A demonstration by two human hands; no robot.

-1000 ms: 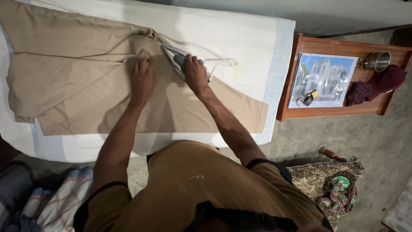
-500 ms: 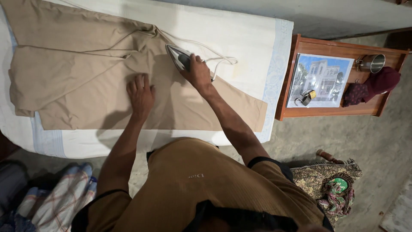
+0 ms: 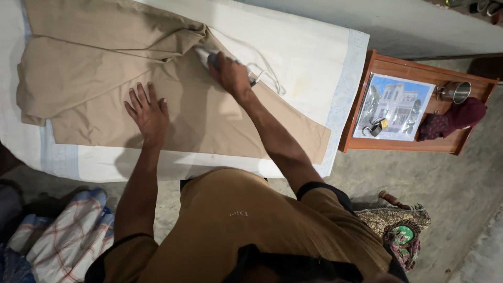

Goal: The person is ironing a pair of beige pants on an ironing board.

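Iron (image 3: 205, 56) points up-left along its length, right-hand fingers (image 3: 226, 71) wrapped round it, left-hand fingers (image 3: 137, 97) splayed.

A tan garment (image 3: 209, 118) lies spread flat on the white padded table, its far part folded and creased. A silvery electric iron (image 3: 205, 57) rests soleplate-down on it near the folds, its white cord (image 3: 267, 73) trailing beside.

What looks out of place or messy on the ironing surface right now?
Little stands out. The tan garment is bunched into folds just ahead of the iron, which the right hand grips. The iron's white cord loops loosely over the padded cover. The left hand lies flat on the cloth.
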